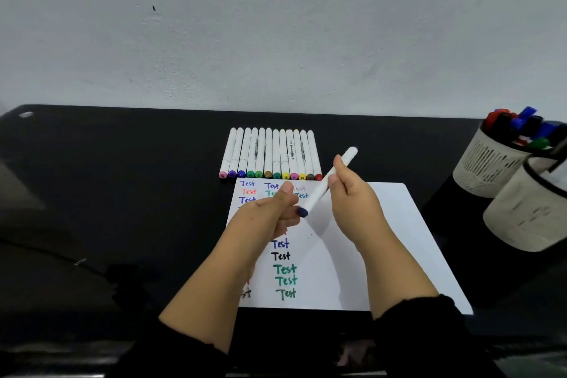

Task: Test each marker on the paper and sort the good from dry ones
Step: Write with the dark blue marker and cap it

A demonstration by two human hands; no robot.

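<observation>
- My right hand (348, 196) grips a white marker (326, 182) round its barrel, fingers curled about it, above the paper (383, 224).
- The marker slants from its dark blue end (302, 212), low and to the left, up to its white end at the far right.
- My left hand (273, 212) is curled with the thumb up, fingertips right at the dark blue end; whether they pinch it or only touch it I cannot tell.
- The paper lies on the black table (122, 178), with "Test" written on it many times in several colours.
- Just beyond the paper's far edge, a row of white markers (270, 153) lies side by side, coloured ends toward me.
- At the far right stand two pale cups (491, 169), the farther one holding markers.
</observation>
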